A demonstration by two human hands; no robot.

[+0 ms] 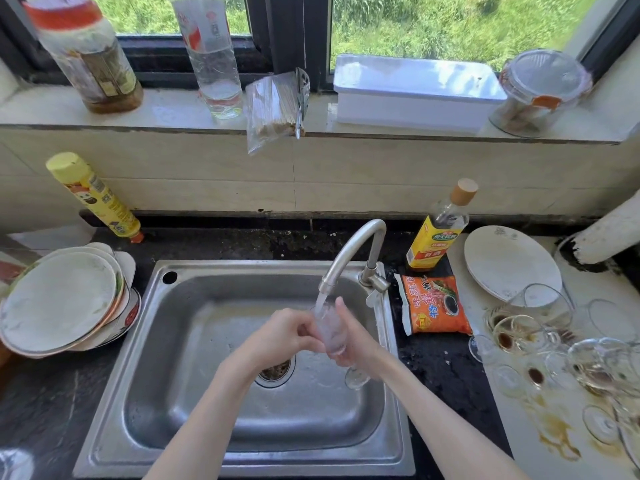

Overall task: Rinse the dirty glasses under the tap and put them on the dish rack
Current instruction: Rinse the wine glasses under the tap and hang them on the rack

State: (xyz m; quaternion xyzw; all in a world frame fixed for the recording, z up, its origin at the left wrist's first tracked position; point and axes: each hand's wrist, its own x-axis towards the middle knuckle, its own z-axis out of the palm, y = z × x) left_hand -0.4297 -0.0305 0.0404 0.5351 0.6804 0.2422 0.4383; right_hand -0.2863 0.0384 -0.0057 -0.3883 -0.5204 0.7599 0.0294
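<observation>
A clear stemmed glass point(330, 332) tilts under the running tap point(349, 252), over the steel sink point(173, 341), with water pouring into its mouth. My right hand point(356, 344) grips its bowl from the right, and the foot sticks out below near the wrist. My left hand point(287, 332) holds the glass from the left, fingers curled against it. Several dirty glasses point(526, 332) with brown stains lie jumbled on the white counter at the right. No dish rack shows.
A stack of plates point(62, 303) sits left of the sink. A white plate point(509, 261), an orange sauce packet point(434, 304) and an oil bottle point(440, 230) stand right of the tap. A yellow bottle point(93, 197) leans at the back left. Bottles and containers line the windowsill.
</observation>
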